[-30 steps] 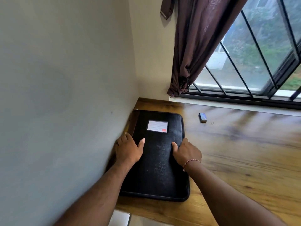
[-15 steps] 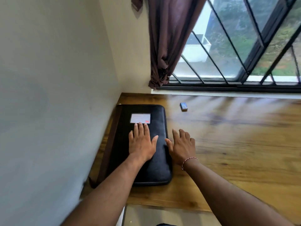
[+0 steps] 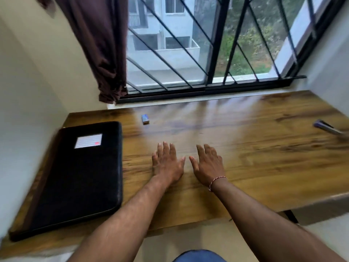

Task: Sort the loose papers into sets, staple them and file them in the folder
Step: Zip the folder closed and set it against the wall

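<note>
A closed black folder (image 3: 75,176) with a white label lies flat at the left end of the wooden desk (image 3: 255,148), close to the wall. My left hand (image 3: 167,163) rests palm down on the bare wood just right of the folder, fingers spread, holding nothing. My right hand (image 3: 206,165), with a red-and-white thread at the wrist, lies flat beside it, also empty. A small blue box (image 3: 145,119) sits near the back of the desk. No loose papers are in view.
A blurred purple-grey object (image 3: 328,127), perhaps a stapler, lies at the desk's far right. A barred window (image 3: 207,53) runs along the back, with a dark curtain (image 3: 102,44) bunched at its left. White walls close both ends of the desk.
Both hands have left the folder and moved right onto the bare wood. The view has swung right, so the folder now sits at the left and the desk's right end shows.
</note>
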